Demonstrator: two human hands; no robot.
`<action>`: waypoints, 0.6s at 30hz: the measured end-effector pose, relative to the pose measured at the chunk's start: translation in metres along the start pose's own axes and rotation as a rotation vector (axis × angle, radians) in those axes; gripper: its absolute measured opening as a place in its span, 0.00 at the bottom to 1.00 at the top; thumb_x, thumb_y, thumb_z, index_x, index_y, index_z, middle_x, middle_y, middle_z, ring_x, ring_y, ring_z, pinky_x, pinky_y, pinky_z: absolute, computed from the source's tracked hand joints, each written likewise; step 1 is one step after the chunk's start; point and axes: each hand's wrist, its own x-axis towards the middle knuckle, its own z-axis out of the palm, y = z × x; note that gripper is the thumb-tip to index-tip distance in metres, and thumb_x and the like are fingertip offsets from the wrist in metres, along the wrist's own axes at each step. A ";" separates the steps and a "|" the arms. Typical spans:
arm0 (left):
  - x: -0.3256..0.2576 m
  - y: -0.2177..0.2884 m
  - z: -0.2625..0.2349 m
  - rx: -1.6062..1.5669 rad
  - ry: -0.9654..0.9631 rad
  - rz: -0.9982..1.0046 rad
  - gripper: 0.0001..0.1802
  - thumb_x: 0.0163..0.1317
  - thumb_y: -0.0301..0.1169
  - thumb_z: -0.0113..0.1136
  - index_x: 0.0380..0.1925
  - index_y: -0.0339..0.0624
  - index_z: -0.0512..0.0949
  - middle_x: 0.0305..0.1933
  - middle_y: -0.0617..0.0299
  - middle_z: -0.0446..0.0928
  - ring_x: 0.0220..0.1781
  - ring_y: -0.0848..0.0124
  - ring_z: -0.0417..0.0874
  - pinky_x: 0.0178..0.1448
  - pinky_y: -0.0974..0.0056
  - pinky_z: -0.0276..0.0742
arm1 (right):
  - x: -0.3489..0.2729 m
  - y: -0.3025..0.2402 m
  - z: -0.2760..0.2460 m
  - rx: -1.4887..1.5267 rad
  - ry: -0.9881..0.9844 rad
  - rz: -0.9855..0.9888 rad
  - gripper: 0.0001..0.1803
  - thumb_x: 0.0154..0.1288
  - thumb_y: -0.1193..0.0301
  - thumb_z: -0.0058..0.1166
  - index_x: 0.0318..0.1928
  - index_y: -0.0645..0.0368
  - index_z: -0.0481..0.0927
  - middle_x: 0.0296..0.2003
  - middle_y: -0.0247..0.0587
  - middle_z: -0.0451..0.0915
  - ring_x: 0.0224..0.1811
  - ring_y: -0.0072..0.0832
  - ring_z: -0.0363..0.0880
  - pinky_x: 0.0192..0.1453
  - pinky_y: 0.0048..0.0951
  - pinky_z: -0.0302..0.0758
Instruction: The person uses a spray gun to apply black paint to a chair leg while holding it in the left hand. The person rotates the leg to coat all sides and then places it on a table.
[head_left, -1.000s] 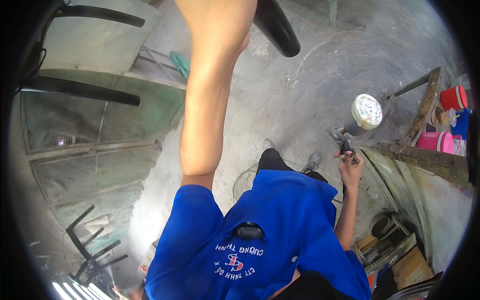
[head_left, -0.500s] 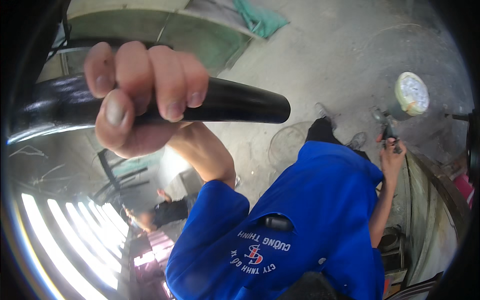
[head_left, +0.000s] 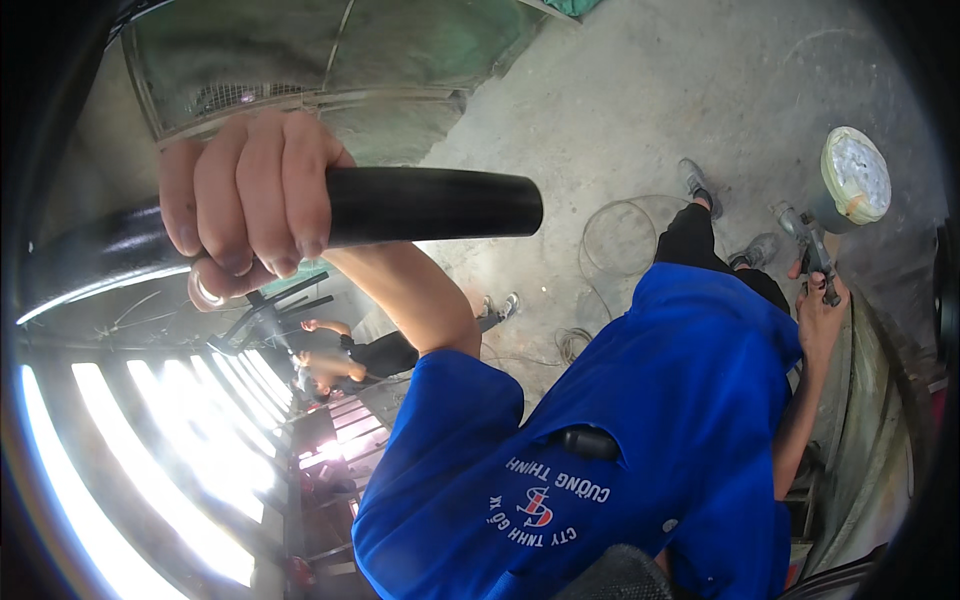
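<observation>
My left hand (head_left: 250, 195) is wrapped round a thick, glossy black curved bar (head_left: 435, 205), raised close to the camera. The bar's blunt end points to the right, and its other end runs out toward the left rim. Low on the right, my right hand (head_left: 822, 312) grips a grey metal spray gun (head_left: 815, 250) by its handle, fingers partly hidden. The gun is beside a bucket (head_left: 857, 175) with a pale, whitish top.
Another person (head_left: 385, 350) in dark clothes is in the left background near a dark frame (head_left: 265, 315). A thin hose (head_left: 615, 240) lies coiled on the concrete floor (head_left: 600, 120). Green-grey panels (head_left: 420, 55) are at the upper left, and a curved board (head_left: 865, 420) stands by my right arm.
My left hand has turned on the bar, so more of its back shows. The bar's end sits slightly farther left. The view has shifted, and my right hand still holds the spray gun.
</observation>
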 end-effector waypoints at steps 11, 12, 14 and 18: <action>-0.016 -0.005 0.009 0.229 0.308 0.054 0.10 0.63 0.35 0.60 0.37 0.44 0.71 0.25 0.62 0.74 0.23 0.66 0.78 0.33 0.56 0.79 | 0.000 0.057 -0.018 -0.153 0.030 0.138 0.32 0.75 0.52 0.60 0.62 0.68 0.74 0.38 0.37 0.73 0.33 0.21 0.71 0.39 0.27 0.73; -0.020 -0.005 0.013 0.324 0.388 0.054 0.10 0.65 0.38 0.57 0.37 0.44 0.70 0.24 0.62 0.72 0.23 0.65 0.76 0.35 0.54 0.77 | 0.001 0.057 -0.018 -0.193 0.047 0.100 0.31 0.75 0.53 0.60 0.62 0.68 0.74 0.39 0.38 0.74 0.34 0.22 0.72 0.41 0.29 0.73; -0.029 -0.004 0.016 0.454 0.668 0.051 0.11 0.67 0.40 0.51 0.35 0.46 0.66 0.23 0.62 0.66 0.22 0.64 0.70 0.37 0.53 0.71 | 0.001 0.050 -0.015 -0.244 0.056 0.145 0.27 0.76 0.55 0.59 0.57 0.68 0.76 0.39 0.39 0.74 0.35 0.24 0.72 0.42 0.31 0.74; -0.046 0.006 0.002 0.454 0.765 0.029 0.09 0.65 0.36 0.52 0.33 0.46 0.64 0.22 0.63 0.65 0.21 0.66 0.70 0.33 0.55 0.69 | -0.002 0.009 -0.008 -0.077 -0.027 -0.008 0.20 0.79 0.58 0.54 0.38 0.65 0.81 0.25 0.29 0.74 0.26 0.16 0.65 0.31 0.24 0.65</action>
